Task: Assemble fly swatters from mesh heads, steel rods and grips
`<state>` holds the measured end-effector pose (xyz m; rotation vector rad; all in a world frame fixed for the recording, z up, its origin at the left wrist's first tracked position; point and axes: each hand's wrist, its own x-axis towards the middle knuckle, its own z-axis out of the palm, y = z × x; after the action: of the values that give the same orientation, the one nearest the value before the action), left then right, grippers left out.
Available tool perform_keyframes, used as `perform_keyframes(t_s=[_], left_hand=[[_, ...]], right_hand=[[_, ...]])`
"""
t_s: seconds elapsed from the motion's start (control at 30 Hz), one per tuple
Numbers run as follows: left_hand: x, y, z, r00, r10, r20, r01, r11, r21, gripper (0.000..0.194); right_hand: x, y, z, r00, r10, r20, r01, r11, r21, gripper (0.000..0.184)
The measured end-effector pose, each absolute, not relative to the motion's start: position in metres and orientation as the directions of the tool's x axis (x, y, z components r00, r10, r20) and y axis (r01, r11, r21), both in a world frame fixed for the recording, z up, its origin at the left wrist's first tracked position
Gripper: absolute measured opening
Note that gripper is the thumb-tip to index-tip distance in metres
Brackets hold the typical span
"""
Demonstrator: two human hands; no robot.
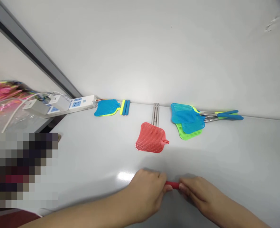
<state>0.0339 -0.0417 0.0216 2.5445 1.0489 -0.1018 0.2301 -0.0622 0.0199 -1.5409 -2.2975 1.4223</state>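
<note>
My left hand (150,191) is closed round one end of a red fly swatter handle (172,185), a short tube low over the white table. The other end sits in the closed fingers of my right hand (198,190). Only a short stretch of red shows between the hands; the rest is hidden in them. Just beyond lies a red fly swatter head (151,138), flat on the table, its stub pointing right. It partly covers several metal rods (155,114) that lie side by side towards the wall.
At the right back lie several blue and green fly swatters (189,118) with rods and handles. Left back are blue and yellow swatter heads (106,107) beside loose handles (125,107). A power strip (83,104) with plugs and cables stands at the left edge, near plastic-wrapped items (4,95).
</note>
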Motion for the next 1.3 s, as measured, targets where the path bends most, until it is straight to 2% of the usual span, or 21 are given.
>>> perform_keyframes(t_s=[0.2, 0.37, 0.47, 0.57, 0.67, 0.73, 0.93, 1.3], left_hand=[[0.033, -0.036, 0.027, 0.706, 0.666, -0.242, 0.702, -0.615, 0.358, 0.029], [0.035, -0.032, 0.028, 0.706, 0.666, -0.242, 0.705, -0.630, 0.324, 0.030], [0.035, -0.027, 0.028, 0.746, 0.639, -0.186, 0.663, -0.688, 0.294, 0.027], [0.030, -0.022, 0.028, 0.800, 0.592, -0.096, 0.596, -0.767, 0.237, 0.024], [0.023, -0.018, 0.030, 0.853, 0.522, -0.016, 0.515, -0.837, 0.184, 0.027], [0.019, -0.018, 0.031, 0.877, 0.480, 0.029, 0.470, -0.868, 0.157, 0.030], [0.014, -0.021, 0.032, 0.879, 0.474, 0.054, 0.465, -0.876, 0.128, 0.030], [0.013, -0.020, 0.033, 0.875, 0.483, 0.021, 0.477, -0.870, 0.124, 0.031]], right_hand=[[0.229, -0.057, 0.016, -0.529, 0.742, -0.413, 0.711, 0.122, -0.692, 0.037], [0.228, -0.052, 0.021, -0.527, 0.749, -0.401, 0.642, 0.042, -0.765, 0.037], [0.229, -0.048, 0.024, -0.518, 0.715, -0.470, 0.587, -0.103, -0.803, 0.040], [0.231, -0.046, 0.021, -0.536, 0.622, -0.571, 0.480, -0.331, -0.812, 0.041], [0.235, -0.048, 0.016, -0.601, 0.514, -0.612, 0.336, -0.533, -0.777, 0.040], [0.237, -0.050, 0.016, -0.631, 0.470, -0.617, 0.301, -0.585, -0.753, 0.039], [0.240, -0.049, 0.023, -0.645, 0.405, -0.648, 0.350, -0.597, -0.722, 0.043], [0.247, -0.053, 0.023, -0.624, 0.433, -0.651, 0.354, -0.586, -0.729, 0.040]])
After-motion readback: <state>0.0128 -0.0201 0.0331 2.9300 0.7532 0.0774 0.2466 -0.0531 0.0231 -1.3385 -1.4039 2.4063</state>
